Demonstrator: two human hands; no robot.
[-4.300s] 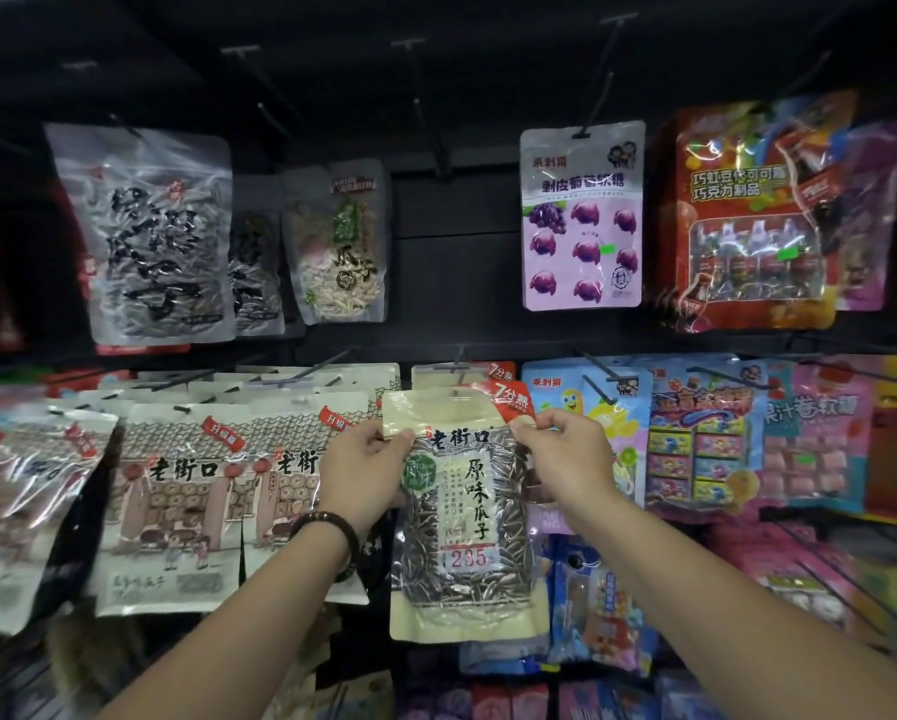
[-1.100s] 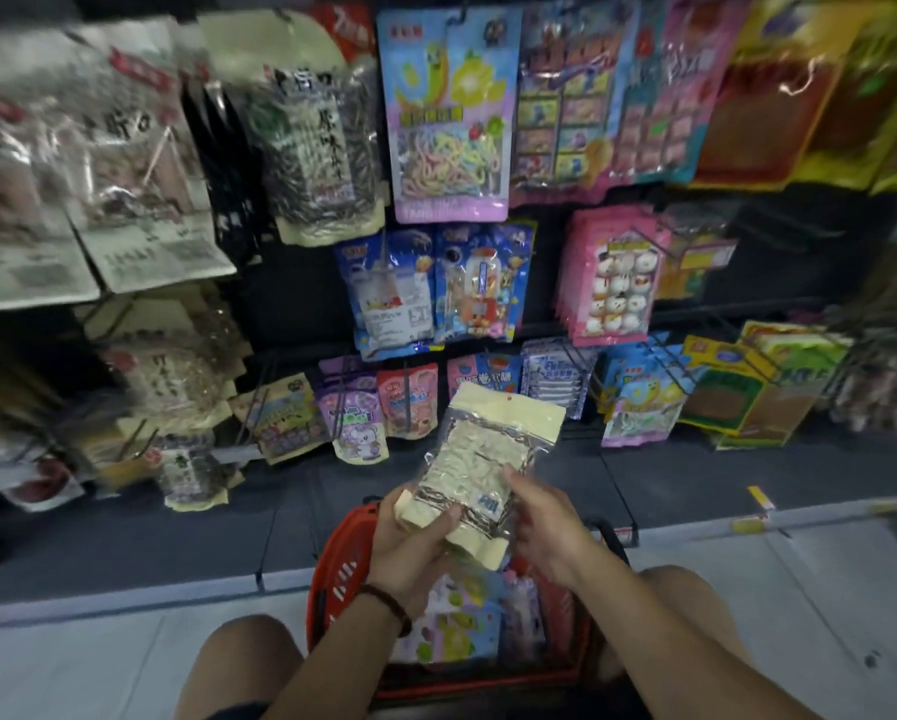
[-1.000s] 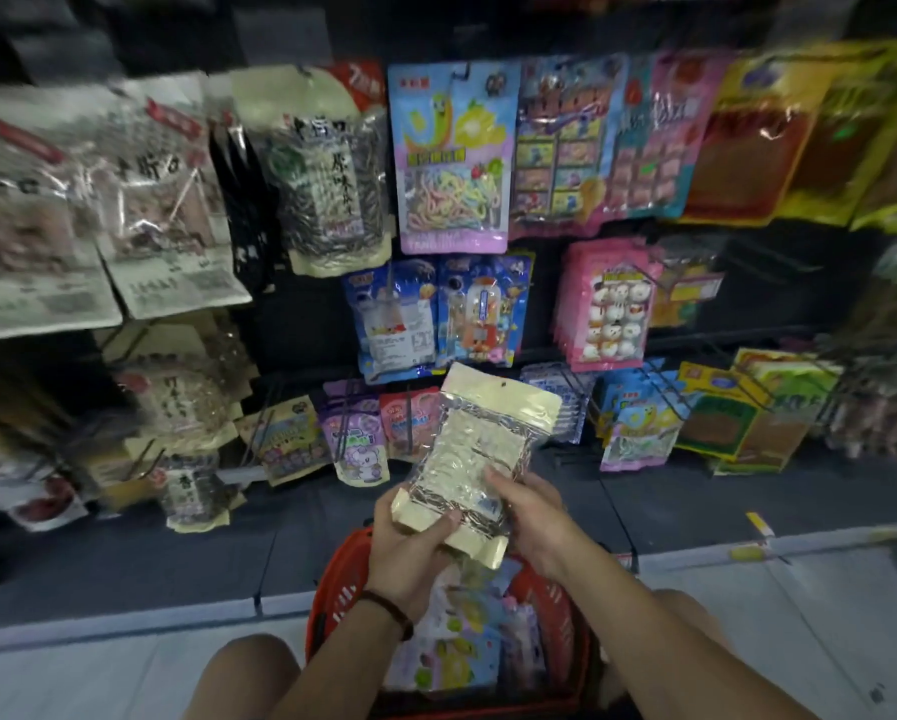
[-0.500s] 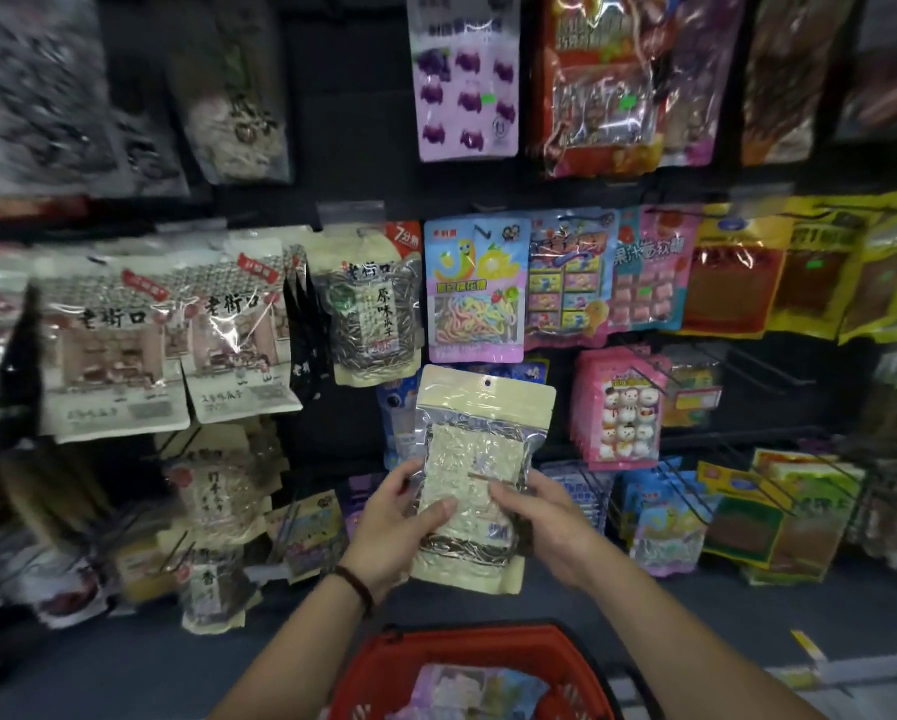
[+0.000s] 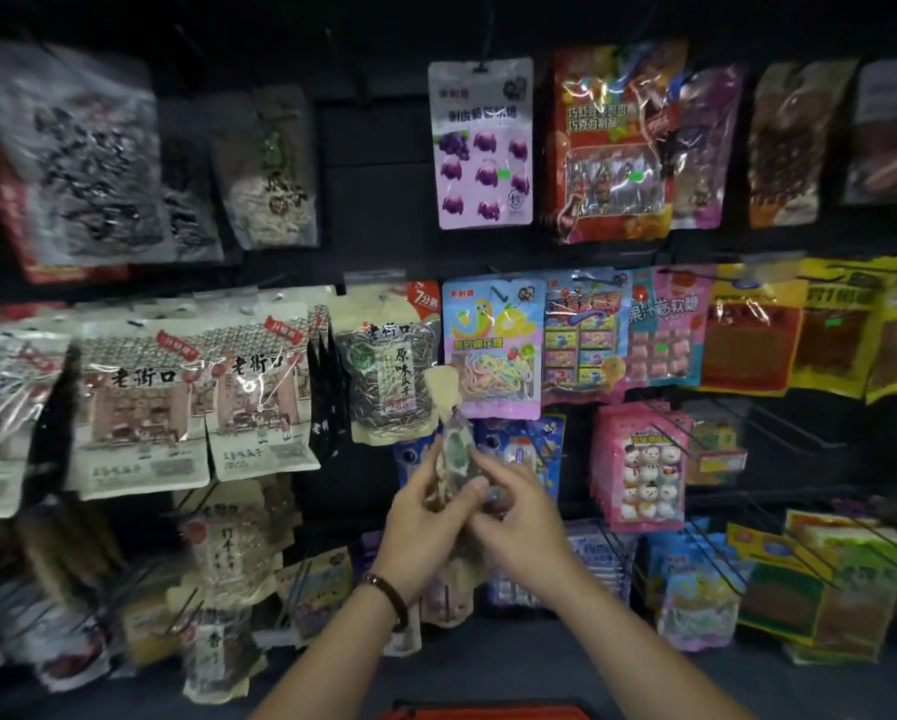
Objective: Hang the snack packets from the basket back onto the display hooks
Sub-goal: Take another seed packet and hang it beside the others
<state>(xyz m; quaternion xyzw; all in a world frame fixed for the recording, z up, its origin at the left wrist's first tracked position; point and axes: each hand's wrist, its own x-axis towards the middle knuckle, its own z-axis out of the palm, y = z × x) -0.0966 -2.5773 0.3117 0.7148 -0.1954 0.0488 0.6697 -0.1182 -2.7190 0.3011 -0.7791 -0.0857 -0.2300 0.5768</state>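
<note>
Packet (image 5: 454, 443) edge-on between left hand (image 5: 419, 532) and right hand (image 5: 524, 527).

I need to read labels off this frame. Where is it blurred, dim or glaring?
Head view: the packet held by the left hand and right hand is motion-blurred, unreadable; glare streaks the red packet; the upper seed bags are dim and soft; the purple packet reads sharpest.

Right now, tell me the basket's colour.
The basket is red; head view, bottom edge.
</note>
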